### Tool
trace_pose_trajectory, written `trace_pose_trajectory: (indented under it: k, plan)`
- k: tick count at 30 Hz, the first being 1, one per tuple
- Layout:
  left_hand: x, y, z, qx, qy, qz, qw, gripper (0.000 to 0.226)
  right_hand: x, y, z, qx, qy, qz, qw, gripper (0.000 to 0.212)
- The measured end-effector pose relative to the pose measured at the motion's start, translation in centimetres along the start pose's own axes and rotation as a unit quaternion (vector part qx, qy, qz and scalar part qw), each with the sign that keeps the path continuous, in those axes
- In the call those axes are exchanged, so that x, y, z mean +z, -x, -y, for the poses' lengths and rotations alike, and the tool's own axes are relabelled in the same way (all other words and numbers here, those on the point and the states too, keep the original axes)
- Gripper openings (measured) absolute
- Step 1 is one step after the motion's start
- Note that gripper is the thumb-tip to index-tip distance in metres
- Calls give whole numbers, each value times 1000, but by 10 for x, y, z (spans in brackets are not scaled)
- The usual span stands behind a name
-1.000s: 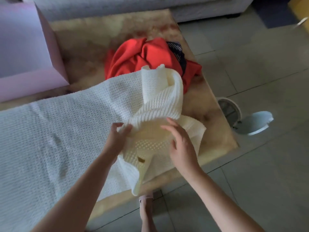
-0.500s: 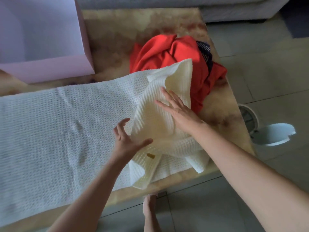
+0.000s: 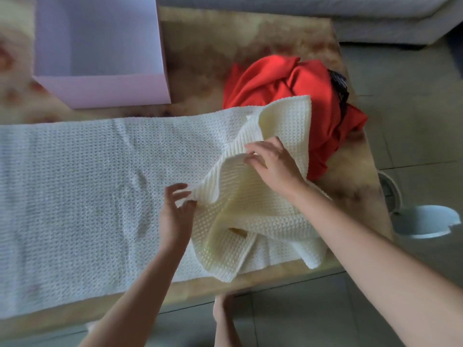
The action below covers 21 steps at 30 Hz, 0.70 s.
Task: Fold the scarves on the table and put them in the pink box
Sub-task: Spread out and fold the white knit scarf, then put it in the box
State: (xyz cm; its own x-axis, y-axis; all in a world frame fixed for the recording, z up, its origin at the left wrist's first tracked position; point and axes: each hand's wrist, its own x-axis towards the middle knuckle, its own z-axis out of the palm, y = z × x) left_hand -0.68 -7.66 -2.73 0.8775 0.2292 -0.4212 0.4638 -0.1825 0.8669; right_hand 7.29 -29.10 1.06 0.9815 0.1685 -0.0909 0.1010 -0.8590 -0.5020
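Cream knit scarf point(image 3: 100, 184) lies spread on the table point(image 3: 200, 58) just in front of the pink box point(image 3: 112, 88), its end to the right of the box bunched up. Left hand point(image 3: 175, 216) and right hand point(image 3: 273, 164) each pinch that end's ribbed edge; carrying it over evenly, corners matched, should give a square fold. Red scarf point(image 3: 275, 81) lies heaped right of the box, whose visible inside holds nothing
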Motion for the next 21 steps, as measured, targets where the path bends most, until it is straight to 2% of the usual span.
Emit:
trace_pose_trajectory:
  k: [2, 4, 5, 7, 10, 13, 17, 21]
  plan:
    - [-5, 2, 3, -77, 37, 17, 996, 35, -5, -10, 14, 53, -9, 26, 998, 19]
    - [-9, 8, 13, -166, 12, 78, 983, 47, -5, -20, 23, 56, 11, 38, 998, 19]
    - [-10, 13, 19, -190, -13, 107, 976, 48, -4, -26, 28, 54, 3, 45, 998, 18]
    - [-14, 21, 29, -211, -13, 110, 971, 40, 0, -35, 42, 53, -39, 62, 996, 14]
    - [-25, 29, 31, -186, 25, 40, 981, 24, 6, -48, 64, 35, -39, 83, 995, 11]
    - [-46, 27, 30, -146, 50, -19, 988, 8, 15, -61, 90, 24, -39, 94, 994, 21]
    - [-88, 18, 28, -130, 67, -102, 984, 6, 31, -88, 133, 25, -44, 104, 993, 18]
    - [-149, 13, 28, -122, 79, -199, 969, 3, 62, -119, 195, -14, -52, 72, 996, 16]
